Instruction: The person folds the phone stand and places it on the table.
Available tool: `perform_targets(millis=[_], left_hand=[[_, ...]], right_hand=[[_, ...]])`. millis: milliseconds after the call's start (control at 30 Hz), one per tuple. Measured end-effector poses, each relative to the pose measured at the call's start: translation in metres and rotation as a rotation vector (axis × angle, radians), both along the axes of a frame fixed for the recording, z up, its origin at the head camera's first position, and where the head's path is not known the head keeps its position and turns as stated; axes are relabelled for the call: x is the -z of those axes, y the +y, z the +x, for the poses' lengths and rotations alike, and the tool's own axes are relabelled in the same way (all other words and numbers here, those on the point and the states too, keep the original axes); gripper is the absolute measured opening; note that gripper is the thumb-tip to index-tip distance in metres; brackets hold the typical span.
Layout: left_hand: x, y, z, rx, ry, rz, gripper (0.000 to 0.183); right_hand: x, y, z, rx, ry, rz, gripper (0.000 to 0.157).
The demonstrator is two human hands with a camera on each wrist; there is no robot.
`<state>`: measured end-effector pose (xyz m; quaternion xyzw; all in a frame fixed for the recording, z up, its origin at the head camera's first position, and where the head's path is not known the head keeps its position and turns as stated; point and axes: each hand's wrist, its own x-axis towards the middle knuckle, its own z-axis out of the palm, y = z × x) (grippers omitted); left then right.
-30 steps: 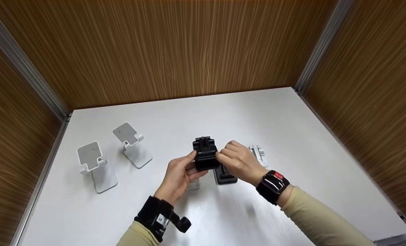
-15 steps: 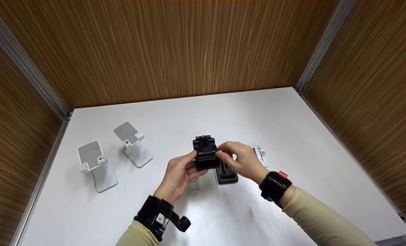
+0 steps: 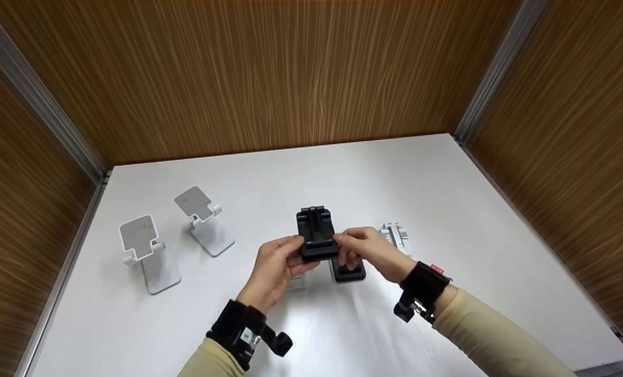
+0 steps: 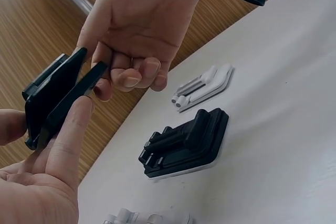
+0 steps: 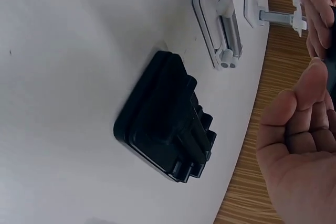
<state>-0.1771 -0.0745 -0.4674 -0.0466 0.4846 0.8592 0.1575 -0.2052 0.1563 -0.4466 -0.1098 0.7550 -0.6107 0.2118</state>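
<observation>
My left hand point(image 3: 272, 269) grips a black folding phone stand point(image 3: 316, 235) above the table, thumb on one side and fingers beneath. In the left wrist view its two plates stand a little apart, like a narrow V. My right hand point(image 3: 374, 252) pinches the stand's lower right corner between thumb and index finger, with the other fingers curled. Below, a second black phone stand point(image 4: 184, 142) lies folded on the table, partly hidden by the hands in the head view. A folded white stand point(image 4: 205, 85) lies beyond it.
Two white phone stands stand unfolded at the left, one nearer point(image 3: 138, 238) and one farther point(image 3: 193, 204). Another pale stand point(image 3: 296, 284) shows partly beneath my left hand. Wood-grain panels point(image 3: 290, 78) enclose the white table point(image 3: 269, 178) at the back and sides.
My right hand has turned at the wrist and shifted its fingers to the stand's lower corner. The held stand now looks flatter, with more of its slotted face showing. My left hand stays put.
</observation>
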Motion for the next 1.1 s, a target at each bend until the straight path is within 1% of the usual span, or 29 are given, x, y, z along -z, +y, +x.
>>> perform_targets(millis=[167, 300, 500, 600, 767, 933, 1033, 1100], left_hand=[[0.001, 0.002, 0.0, -0.003, 0.0, -0.015, 0.038], [0.002, 0.003, 0.0, -0.009, -0.005, -0.021, 0.037], [0.004, 0.004, 0.002, -0.013, -0.001, -0.044, 0.038], [0.005, 0.005, 0.003, -0.021, 0.0, -0.05, 0.038], [0.008, 0.004, 0.003, -0.031, -0.003, -0.057, 0.039], [0.01, 0.004, 0.003, -0.036, -0.007, -0.07, 0.04], [0.011, 0.003, 0.003, -0.034, -0.005, -0.079, 0.041], [0.012, 0.004, 0.003, -0.026, -0.007, -0.088, 0.042]], right_hand=[[0.004, 0.0, 0.001, 0.01, -0.061, -0.061, 0.025], [0.005, -0.001, 0.003, 0.017, -0.079, -0.065, 0.022], [0.009, -0.003, 0.005, 0.025, -0.084, -0.055, 0.023], [0.011, -0.002, 0.006, 0.029, -0.099, -0.064, 0.02], [0.015, -0.001, 0.01, 0.003, -0.143, -0.086, 0.014], [0.018, -0.001, 0.013, -0.041, -0.176, -0.103, 0.016], [0.02, -0.002, 0.014, -0.043, -0.179, -0.11, 0.018], [0.022, -0.003, 0.015, -0.029, -0.175, -0.114, 0.019]])
